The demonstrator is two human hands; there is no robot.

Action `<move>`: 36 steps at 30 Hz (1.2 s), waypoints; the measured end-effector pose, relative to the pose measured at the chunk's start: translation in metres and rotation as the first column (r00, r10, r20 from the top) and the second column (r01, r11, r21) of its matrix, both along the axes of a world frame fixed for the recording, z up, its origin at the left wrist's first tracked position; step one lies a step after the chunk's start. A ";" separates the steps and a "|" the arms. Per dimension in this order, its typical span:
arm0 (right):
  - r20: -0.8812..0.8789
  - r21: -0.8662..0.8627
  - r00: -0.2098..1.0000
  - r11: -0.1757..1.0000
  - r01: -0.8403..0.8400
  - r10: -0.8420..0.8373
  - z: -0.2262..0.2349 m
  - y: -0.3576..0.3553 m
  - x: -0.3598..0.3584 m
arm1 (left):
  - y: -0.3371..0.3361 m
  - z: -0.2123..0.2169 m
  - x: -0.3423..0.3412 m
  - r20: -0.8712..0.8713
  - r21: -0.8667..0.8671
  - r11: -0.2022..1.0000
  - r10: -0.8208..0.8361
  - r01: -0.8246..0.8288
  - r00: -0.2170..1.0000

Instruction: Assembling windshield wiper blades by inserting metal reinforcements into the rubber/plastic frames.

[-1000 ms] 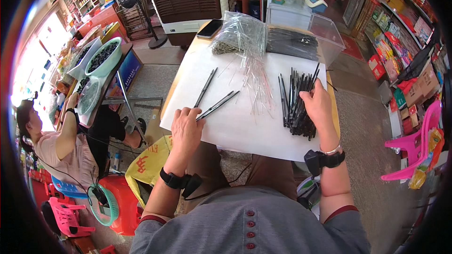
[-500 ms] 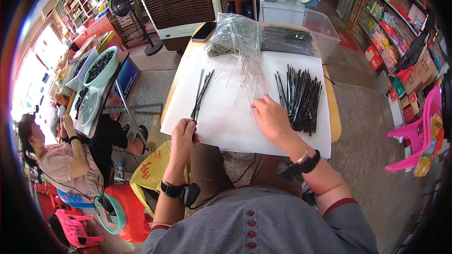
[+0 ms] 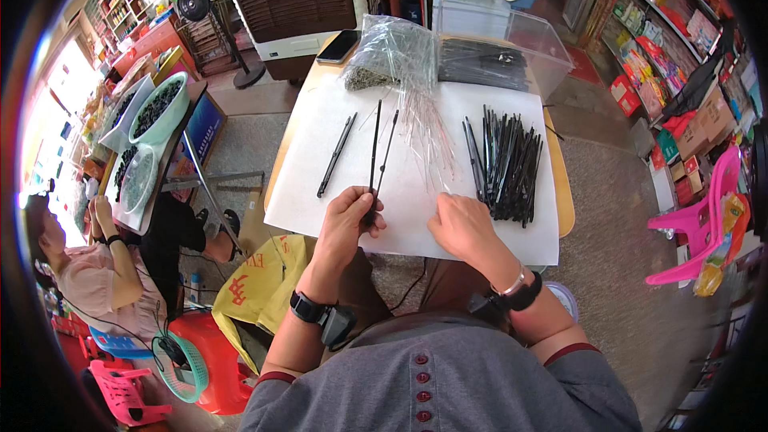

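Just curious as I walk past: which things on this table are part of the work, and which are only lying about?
In use: left hand holding two black sticks; right hand on white sheet; black stick pile; clear sleeves.

Lying about: phone, clear box, single stick.

Two thin black sticks [image 3: 378, 156] pinched at their near ends in left hand [image 3: 350, 220], fanning away over the white sheet [image 3: 320, 192]. Right hand [image 3: 462, 224] rests flat on the sheet beside the clear sleeves [image 3: 428, 132], near the black stick pile [image 3: 504, 162].
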State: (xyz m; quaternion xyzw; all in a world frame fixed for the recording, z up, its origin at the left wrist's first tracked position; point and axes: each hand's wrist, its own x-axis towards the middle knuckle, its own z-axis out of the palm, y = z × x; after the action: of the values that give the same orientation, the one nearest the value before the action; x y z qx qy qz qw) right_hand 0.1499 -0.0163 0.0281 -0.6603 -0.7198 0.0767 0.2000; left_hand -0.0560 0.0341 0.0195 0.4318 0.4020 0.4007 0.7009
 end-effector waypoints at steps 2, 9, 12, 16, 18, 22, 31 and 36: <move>-0.013 -0.028 1.000 1.000 -0.015 0.015 0.007 -0.014 0.008 | 0.001 0.001 0.007 -0.006 -0.017 1.000 -0.022 0.022 1.000; -0.675 -0.340 0.738 0.878 -0.337 0.022 0.027 -0.029 0.035 | 0.004 -0.007 0.007 0.062 0.001 0.999 -0.053 0.053 0.997; -0.880 -0.289 0.471 0.858 -0.425 -0.063 0.045 -0.031 0.036 | 0.005 -0.011 0.004 0.119 0.010 0.999 -0.054 0.053 0.991; -0.937 -0.092 0.349 0.957 -0.276 0.010 0.066 -0.035 0.039 | 0.002 -0.013 0.001 0.179 0.031 0.997 -0.075 0.071 0.981; -0.929 0.013 0.366 0.993 -0.121 0.057 0.072 -0.033 0.038 | 0.002 -0.015 -0.002 0.193 0.031 0.995 -0.100 0.096 0.976; -0.827 -0.056 0.556 0.996 0.063 -0.082 0.040 -0.007 0.024 | 0.002 -0.017 -0.003 0.223 0.048 0.989 -0.148 0.140 0.964; -0.945 -0.015 0.323 0.992 0.122 -0.054 -0.004 0.024 -0.007 | 0.000 -0.013 -0.007 0.224 0.073 0.972 -0.236 0.225 0.946; -0.995 -0.101 -0.023 0.995 -0.028 -0.101 -0.012 0.034 -0.017 | -0.002 -0.016 -0.005 0.213 0.090 0.980 -0.193 0.177 0.958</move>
State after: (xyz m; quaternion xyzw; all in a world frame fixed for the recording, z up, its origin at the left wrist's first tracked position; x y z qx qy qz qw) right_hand 0.1332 0.0179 0.0159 -0.4336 -0.3381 0.5527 0.6262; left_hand -0.0609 0.0325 0.0031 0.4446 0.2655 0.3925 0.7601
